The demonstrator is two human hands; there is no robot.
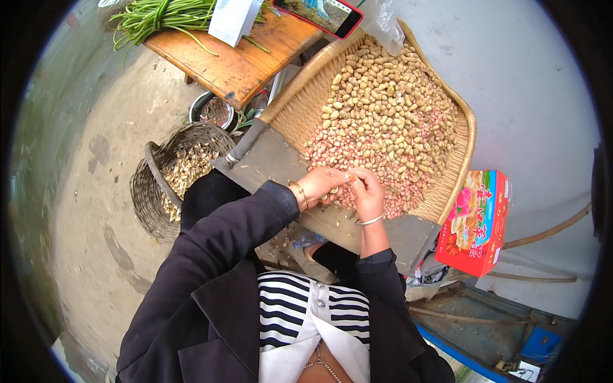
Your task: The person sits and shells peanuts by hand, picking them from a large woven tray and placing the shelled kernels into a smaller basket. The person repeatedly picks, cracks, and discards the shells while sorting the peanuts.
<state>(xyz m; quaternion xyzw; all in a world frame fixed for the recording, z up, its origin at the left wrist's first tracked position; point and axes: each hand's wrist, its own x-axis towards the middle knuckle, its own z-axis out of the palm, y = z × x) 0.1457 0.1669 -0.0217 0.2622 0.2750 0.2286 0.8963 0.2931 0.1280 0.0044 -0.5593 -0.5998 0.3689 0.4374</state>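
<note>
My left hand point(317, 184) and my right hand point(368, 193) meet over the front of a wide woven winnowing basket point(295, 105). Fingertips of both pinch together on a peanut point(350, 177), mostly covered by the fingers. Some bits of shell show under the left fingers. Unshelled peanuts point(377, 86) are heaped toward the back of the basket. Pink shelled kernels point(338, 143) lie around that heap, thickest just beyond my hands. The basket's flat grey front lip point(268, 156) extends toward my lap, below my wrists.
At my left stands a handled wicker basket point(143, 191) holding empty shells, with a dark bowl point(198, 105) behind it. A wooden bench point(236, 67) carries green long beans point(150, 22) and a phone point(329, 14). A clear plastic bag point(386, 29) touches the basket's far edge; a red box point(469, 236) stands right.
</note>
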